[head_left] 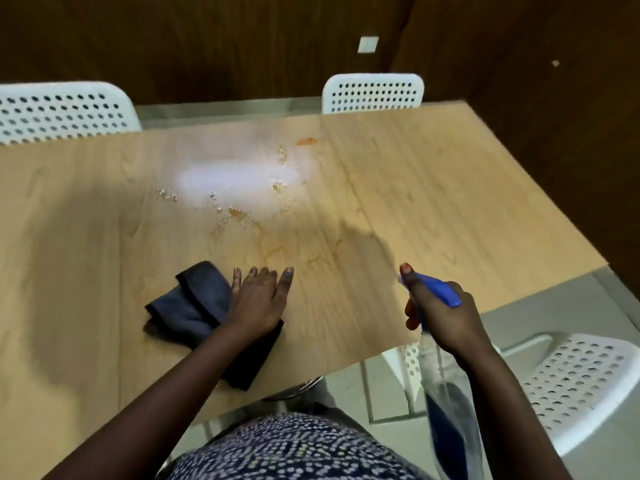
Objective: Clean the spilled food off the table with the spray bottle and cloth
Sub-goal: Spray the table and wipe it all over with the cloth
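Spilled food (239, 213), orange smears and wet crumbs, lies scattered across the middle of the wooden table (433, 188). A dark blue-grey cloth (194, 303) lies crumpled near the table's front edge. My left hand (259, 299) rests flat on the cloth's right part, fingers straight and spread toward the spill. My right hand (440, 313) grips a spray bottle (450, 410) with a blue trigger head, held at the table's right front corner, nozzle pointing toward the spill. The clear bottle body holds blue liquid and hangs below the table edge.
White perforated chairs stand around the table: one at the far left (62, 112), one at the far middle (374, 93), one at the near right (571, 386). A dark wooden wall (207, 39) runs behind. A light glare (225, 178) falls on the tabletop.
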